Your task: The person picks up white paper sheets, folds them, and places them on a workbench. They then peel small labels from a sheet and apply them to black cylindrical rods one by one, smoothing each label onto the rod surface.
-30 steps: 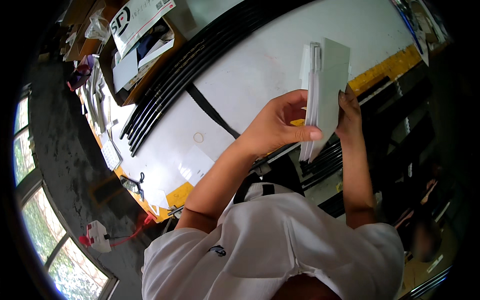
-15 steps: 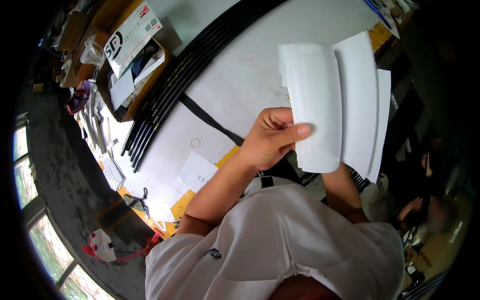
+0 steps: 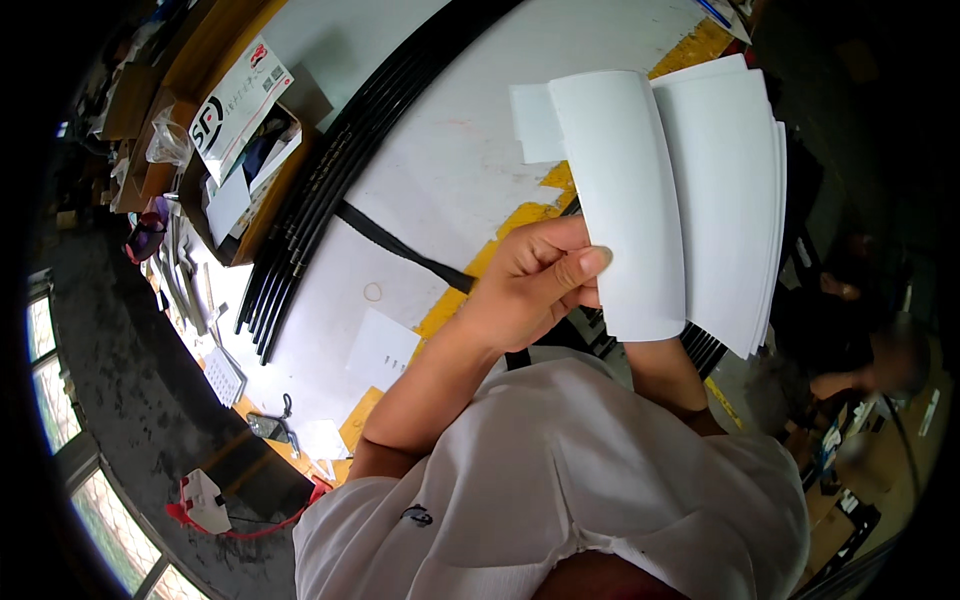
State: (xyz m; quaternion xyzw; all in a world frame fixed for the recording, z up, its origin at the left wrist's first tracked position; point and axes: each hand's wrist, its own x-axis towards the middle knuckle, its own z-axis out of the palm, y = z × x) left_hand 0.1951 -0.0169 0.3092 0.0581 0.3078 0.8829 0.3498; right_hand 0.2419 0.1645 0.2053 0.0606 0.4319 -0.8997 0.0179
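A stack of white paper sheets (image 3: pixel 715 200) is held up in front of me, over the table's near edge. My left hand (image 3: pixel 545 275) is closed on the left edge of a curled front sheet (image 3: pixel 625 200), with its thumb on top. Behind that one the other sheets fan out to the right, their edges slightly staggered. At the upper left of the stack a small translucent piece (image 3: pixel 536 122) sticks out. My right forearm (image 3: pixel 668 375) rises behind the papers, which cover the right hand and its fingers.
Long black rods (image 3: pixel 310 210) lie bundled across the white table (image 3: pixel 450 150), beside an open box (image 3: pixel 255 205) of papers. A black strap (image 3: pixel 400 243), a rubber band (image 3: pixel 373 291), a paper slip (image 3: pixel 383 348) and a phone (image 3: pixel 268 427) lie nearer. Another person (image 3: pixel 850 350) is at the right.
The front sheet has curled further away from the left edge of the stack, and the sheets behind show wider. My view has shifted slightly; my left hand keeps its grip.
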